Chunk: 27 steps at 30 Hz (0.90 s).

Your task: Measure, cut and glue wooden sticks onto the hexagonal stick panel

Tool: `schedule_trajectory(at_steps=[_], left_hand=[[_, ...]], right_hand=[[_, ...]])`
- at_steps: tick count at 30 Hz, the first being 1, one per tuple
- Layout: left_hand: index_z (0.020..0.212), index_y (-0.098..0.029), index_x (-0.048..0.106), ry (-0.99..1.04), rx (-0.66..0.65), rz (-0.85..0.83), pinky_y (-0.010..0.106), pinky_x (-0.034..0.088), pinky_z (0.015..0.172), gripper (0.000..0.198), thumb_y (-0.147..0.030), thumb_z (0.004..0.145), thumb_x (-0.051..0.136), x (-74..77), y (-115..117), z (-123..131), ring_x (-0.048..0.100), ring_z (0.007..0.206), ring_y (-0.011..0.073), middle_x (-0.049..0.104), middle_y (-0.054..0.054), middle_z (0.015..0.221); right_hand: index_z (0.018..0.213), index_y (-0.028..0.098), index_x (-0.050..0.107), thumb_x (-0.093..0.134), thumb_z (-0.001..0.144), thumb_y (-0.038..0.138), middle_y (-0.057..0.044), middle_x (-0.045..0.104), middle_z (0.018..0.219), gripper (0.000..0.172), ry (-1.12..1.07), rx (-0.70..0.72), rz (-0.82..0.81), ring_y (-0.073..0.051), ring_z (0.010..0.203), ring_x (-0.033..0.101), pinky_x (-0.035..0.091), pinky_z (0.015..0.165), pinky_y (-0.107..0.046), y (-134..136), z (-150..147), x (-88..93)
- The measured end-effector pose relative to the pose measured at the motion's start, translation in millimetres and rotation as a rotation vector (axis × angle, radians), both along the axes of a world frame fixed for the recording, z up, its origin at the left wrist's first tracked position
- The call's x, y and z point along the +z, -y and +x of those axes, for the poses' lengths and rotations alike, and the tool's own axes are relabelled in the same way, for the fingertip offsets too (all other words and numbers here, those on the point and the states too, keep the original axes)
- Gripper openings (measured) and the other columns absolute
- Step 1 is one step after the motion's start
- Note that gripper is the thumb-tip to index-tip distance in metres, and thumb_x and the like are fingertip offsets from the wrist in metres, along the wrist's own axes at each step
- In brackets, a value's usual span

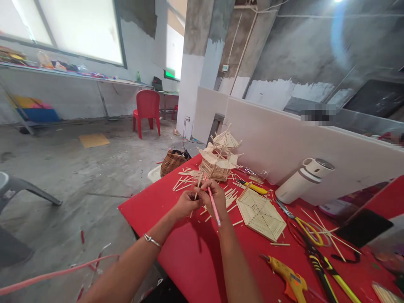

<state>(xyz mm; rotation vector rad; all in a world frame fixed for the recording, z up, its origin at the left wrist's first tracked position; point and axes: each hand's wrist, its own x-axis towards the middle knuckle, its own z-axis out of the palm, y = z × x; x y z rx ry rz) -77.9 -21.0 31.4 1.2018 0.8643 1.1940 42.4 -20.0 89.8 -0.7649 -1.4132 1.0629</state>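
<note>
My left hand [188, 203] is closed on a thin wooden stick [200, 181], held upright above the red table. Close beside it, my right hand [217, 193] grips a slim pink pen or pencil [214, 207], whose upper end comes near the stick. The fingertips of both hands almost meet, and whether the pen touches the stick cannot be told. Just beyond the hands stands a small pagoda model [217, 162] built of sticks. Loose sticks [231, 197] lie around and under my hands. A hexagonal stick panel [260, 214] rests to the right.
On the red table [186, 256] lie a yellow hot glue gun [288, 275], scissors [304, 229], long-handled cutters [325, 269], a yellow-handled tool [257, 187] and a dark phone-like slab [364, 227]. A white bottle [301, 183] leans by the pale partition [284, 139]. A basket [173, 163] stands beyond the left edge.
</note>
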Motion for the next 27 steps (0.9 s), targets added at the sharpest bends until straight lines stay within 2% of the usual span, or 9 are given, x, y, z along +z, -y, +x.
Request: schedule_trajectory(at_steps=[3, 6, 10, 13, 16, 20, 23, 27], left_hand=[[0.054, -0.013, 0.055, 0.001, 0.003, -0.008, 0.021, 0.027, 0.045, 0.052, -0.056, 0.063, 0.082, -0.7, 7.9, 2.8, 0.040, 0.042, 0.0058, 0.049, -0.002, 0.045], [0.056, -0.011, 0.060, -0.046, -0.066, -0.057, 0.022, 0.028, 0.044, 0.048, -0.054, 0.069, 0.079, 2.2, 16.1, 1.1, 0.044, 0.042, 0.0073, 0.057, 0.003, 0.049], [0.073, -0.011, 0.068, -0.038, -0.167, -0.137, 0.022, 0.032, 0.048, 0.030, -0.037, 0.069, 0.082, 7.5, 22.0, -4.6, 0.049, 0.047, 0.0080, 0.065, 0.004, 0.060], [0.082, -0.011, 0.072, -0.082, -0.226, -0.088, 0.023, 0.039, 0.057, 0.024, -0.032, 0.072, 0.080, 7.3, 21.0, -11.0, 0.058, 0.063, 0.0119, 0.070, 0.007, 0.074], [0.093, -0.011, 0.074, -0.193, -0.323, -0.010, 0.025, 0.041, 0.063, 0.028, -0.036, 0.080, 0.074, 3.8, 16.7, -18.5, 0.060, 0.071, 0.0138, 0.074, 0.011, 0.088], [0.099, -0.012, 0.074, -0.294, -0.384, 0.001, 0.026, 0.043, 0.066, 0.032, -0.040, 0.082, 0.072, 0.6, 11.9, -24.4, 0.062, 0.072, 0.0147, 0.075, 0.012, 0.093], [0.096, -0.012, 0.074, -0.297, -0.389, 0.007, 0.027, 0.046, 0.073, 0.031, -0.039, 0.081, 0.073, 0.9, 11.7, -24.4, 0.065, 0.080, 0.0173, 0.076, 0.012, 0.092], [0.091, -0.012, 0.073, -0.217, -0.372, -0.045, 0.030, 0.049, 0.077, 0.029, -0.038, 0.078, 0.077, 1.4, 14.1, -22.2, 0.068, 0.081, 0.0191, 0.076, 0.011, 0.087]], right_hand=[[0.067, 0.020, 0.055, 0.078, 0.073, 0.037, 0.001, 0.067, 0.072, 0.029, 0.020, 0.025, -0.018, -0.012, 0.059, 0.056, 0.048, 0.057, -0.025, -4.0, 8.9, -10.3], [0.068, 0.020, 0.056, 0.077, 0.074, 0.036, 0.000, 0.067, 0.076, 0.028, -0.004, 0.059, -0.013, -0.012, 0.061, 0.055, 0.046, 0.057, -0.024, -4.4, 14.5, -15.0], [0.067, 0.020, 0.055, 0.078, 0.074, 0.035, 0.002, 0.064, 0.071, 0.028, -0.020, 0.104, -0.016, -0.009, 0.053, 0.050, 0.041, 0.049, -0.021, -0.2, 18.7, -9.9], [0.068, 0.021, 0.054, 0.077, 0.075, 0.036, 0.004, 0.059, 0.062, 0.029, -0.001, 0.109, -0.029, -0.008, 0.045, 0.046, 0.038, 0.044, -0.021, 3.0, 22.3, -3.9], [0.067, 0.022, 0.054, 0.077, 0.076, 0.038, 0.003, 0.061, 0.063, 0.030, 0.014, 0.103, -0.015, -0.011, 0.049, 0.053, 0.045, 0.050, -0.024, 4.1, 25.0, -1.3], [0.067, 0.021, 0.056, 0.077, 0.076, 0.038, 0.000, 0.068, 0.075, 0.028, -0.007, 0.129, 0.014, -0.015, 0.066, 0.063, 0.050, 0.063, -0.026, 4.1, 25.4, -1.8], [0.068, 0.021, 0.058, 0.077, 0.075, 0.038, -0.001, 0.070, 0.079, 0.027, -0.020, 0.173, 0.008, -0.017, 0.072, 0.065, 0.052, 0.067, -0.028, 4.7, 24.7, -1.5], [0.067, 0.022, 0.058, 0.077, 0.075, 0.041, -0.001, 0.069, 0.077, 0.028, -0.003, 0.192, -0.033, -0.015, 0.065, 0.062, 0.052, 0.063, -0.027, 5.1, 24.9, -1.8]])
